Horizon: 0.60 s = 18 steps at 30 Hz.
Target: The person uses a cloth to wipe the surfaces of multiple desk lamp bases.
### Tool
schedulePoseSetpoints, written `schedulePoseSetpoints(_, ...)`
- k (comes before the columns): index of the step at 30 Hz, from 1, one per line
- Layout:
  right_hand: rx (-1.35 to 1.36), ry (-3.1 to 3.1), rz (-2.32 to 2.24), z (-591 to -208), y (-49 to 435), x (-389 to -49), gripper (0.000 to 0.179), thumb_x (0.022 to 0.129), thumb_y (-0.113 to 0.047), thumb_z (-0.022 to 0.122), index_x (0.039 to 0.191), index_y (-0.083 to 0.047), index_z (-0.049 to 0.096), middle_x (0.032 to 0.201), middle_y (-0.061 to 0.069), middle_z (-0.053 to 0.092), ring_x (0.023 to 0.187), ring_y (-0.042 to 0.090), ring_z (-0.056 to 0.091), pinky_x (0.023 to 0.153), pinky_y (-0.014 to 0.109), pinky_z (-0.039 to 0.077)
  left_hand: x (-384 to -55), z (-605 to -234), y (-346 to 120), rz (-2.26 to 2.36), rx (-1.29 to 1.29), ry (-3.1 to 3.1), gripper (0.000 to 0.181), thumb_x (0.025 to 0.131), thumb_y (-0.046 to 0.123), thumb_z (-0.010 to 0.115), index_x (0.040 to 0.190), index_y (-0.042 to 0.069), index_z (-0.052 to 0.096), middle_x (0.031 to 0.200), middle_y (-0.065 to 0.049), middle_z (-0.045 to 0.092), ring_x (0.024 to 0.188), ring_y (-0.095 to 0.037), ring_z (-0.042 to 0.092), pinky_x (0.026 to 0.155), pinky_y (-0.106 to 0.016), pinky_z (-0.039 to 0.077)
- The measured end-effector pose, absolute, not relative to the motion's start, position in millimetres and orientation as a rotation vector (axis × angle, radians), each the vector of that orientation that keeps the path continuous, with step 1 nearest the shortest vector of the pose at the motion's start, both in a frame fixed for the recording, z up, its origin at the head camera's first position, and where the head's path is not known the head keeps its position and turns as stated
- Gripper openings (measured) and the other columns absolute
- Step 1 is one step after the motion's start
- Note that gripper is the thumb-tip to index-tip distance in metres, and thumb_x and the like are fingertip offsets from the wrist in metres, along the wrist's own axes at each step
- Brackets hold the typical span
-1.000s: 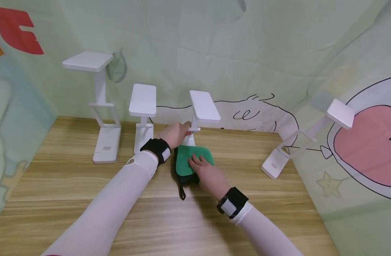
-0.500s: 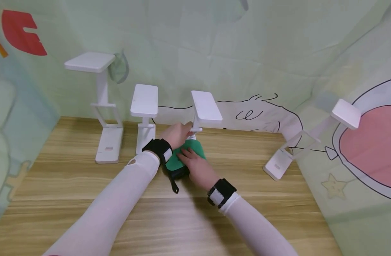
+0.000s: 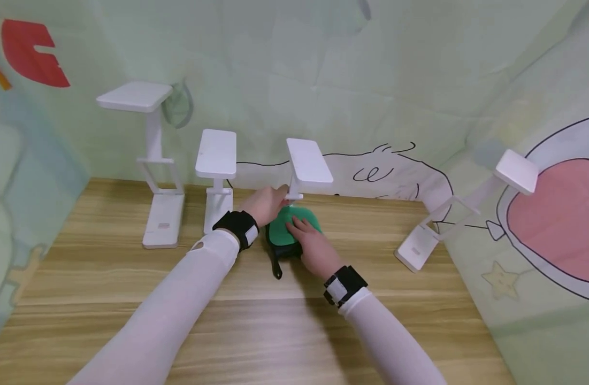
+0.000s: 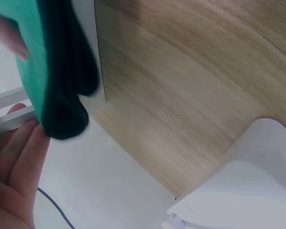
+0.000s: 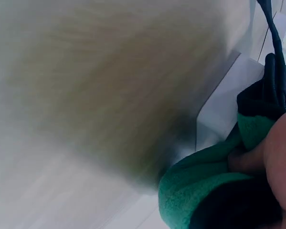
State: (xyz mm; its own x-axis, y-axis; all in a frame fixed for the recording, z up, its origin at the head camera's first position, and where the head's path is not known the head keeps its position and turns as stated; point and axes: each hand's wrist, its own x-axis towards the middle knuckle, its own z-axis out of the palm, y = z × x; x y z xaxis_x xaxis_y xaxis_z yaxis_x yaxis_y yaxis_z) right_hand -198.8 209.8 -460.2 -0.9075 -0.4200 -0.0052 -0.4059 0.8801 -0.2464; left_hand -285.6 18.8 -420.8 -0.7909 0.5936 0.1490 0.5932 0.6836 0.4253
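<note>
A white folding desk lamp point(image 3: 310, 160) stands near the back edge, its panel head tilted. My left hand point(image 3: 264, 205) grips its stand by the hinged frame; in the left wrist view the fingers point(image 4: 21, 152) curl around a pale bar. A green cloth point(image 3: 281, 230) with a black underside and a hanging loop covers the lamp's base. My right hand point(image 3: 318, 248) holds the cloth against the base, fingers spread over its top. In the right wrist view, the thumb point(image 5: 250, 160) pushes into a fold of the cloth, and the white base point(image 5: 221, 102) shows beside it.
Two similar white lamps stand to the left, a taller one point(image 3: 163, 219) and a shorter one point(image 3: 216, 152). Another lamp point(image 3: 417, 247) leans out toward the right. Behind the wooden table point(image 3: 255, 331) hangs a printed fabric backdrop point(image 3: 395, 64).
My right hand slid the cloth left and away from me over the base, then back to the right. My left hand has kept its grip on the lamp stand.
</note>
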Motion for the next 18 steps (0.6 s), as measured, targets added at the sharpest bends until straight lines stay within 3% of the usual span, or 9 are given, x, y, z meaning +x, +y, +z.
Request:
schedulePoseSetpoints(5, -0.630, 3.036, -0.260, -455.6, 213.3, -179.4, 0.072, 0.088, 0.023, 0.058, 0.153, -0.006, 0.058, 0.161, 0.017, 0.049, 0.149, 0.041, 0.045, 0.110, 0.050, 0.049, -285.7, -419.6, 18.3, 0.742, 0.932, 2.871, 0.023, 0.112, 0.021, 0.060, 0.129, 0.004, 0.059, 0.084, -0.008, 0.068, 0.066, -0.018, 0.065, 0.061, -0.031, 0.048)
schedulePoseSetpoints(7, -0.644, 3.048, -0.200, -453.0, 212.1, -168.9, 0.069, 0.088, 0.022, 0.062, 0.151, -0.007, 0.061, 0.159, 0.016, 0.052, 0.146, 0.040, 0.049, 0.096, 0.047, 0.058, -285.8, -419.5, 17.8, 0.738, 0.941, 2.875, 0.023, 0.112, 0.020, 0.059, 0.129, 0.004, 0.059, 0.081, -0.008, 0.067, 0.064, -0.018, 0.063, 0.059, -0.030, 0.046)
schedulePoseSetpoints(10, -0.697, 3.055, -0.127, -451.0, 208.2, -155.2, 0.065, 0.089, 0.019, 0.068, 0.148, -0.009, 0.064, 0.156, 0.015, 0.055, 0.144, 0.040, 0.052, 0.078, 0.042, 0.063, -286.7, -419.6, 16.9, 0.729, 0.954, 2.870, 0.022, 0.113, 0.020, 0.058, 0.128, 0.003, 0.060, 0.080, -0.007, 0.067, 0.064, -0.018, 0.062, 0.060, -0.030, 0.046)
schedulePoseSetpoints(12, -0.750, 3.049, -0.100, -450.8, 204.7, -149.1, 0.062, 0.091, 0.016, 0.071, 0.148, -0.009, 0.065, 0.156, 0.014, 0.056, 0.143, 0.040, 0.052, 0.074, 0.041, 0.063, -286.7, -419.4, 16.7, 0.738, 0.955, 2.861, 0.022, 0.113, 0.020, 0.057, 0.128, 0.004, 0.060, 0.081, -0.007, 0.067, 0.065, -0.018, 0.063, 0.061, -0.030, 0.046)
schedulePoseSetpoints(15, -0.843, 3.029, -0.080, -451.9, 198.6, -146.8, 0.061, 0.092, 0.013, 0.072, 0.148, -0.009, 0.065, 0.156, 0.014, 0.056, 0.145, 0.039, 0.051, 0.090, 0.043, 0.061, -286.3, -419.7, 17.7, 0.734, 0.967, 2.862, 0.021, 0.113, 0.020, 0.057, 0.127, 0.004, 0.061, 0.081, -0.007, 0.068, 0.064, -0.018, 0.063, 0.060, -0.031, 0.047)
schedulePoseSetpoints(18, -0.905, 2.973, -0.133, -452.0, 191.7, -152.4, 0.063, 0.091, 0.017, 0.068, 0.149, -0.008, 0.063, 0.158, 0.015, 0.053, 0.148, 0.040, 0.047, 0.108, 0.045, 0.051, -285.2, -420.1, 20.0, 0.720, 0.983, 2.870, 0.021, 0.113, 0.021, 0.058, 0.125, 0.005, 0.060, 0.080, -0.007, 0.067, 0.064, -0.018, 0.063, 0.060, -0.031, 0.047)
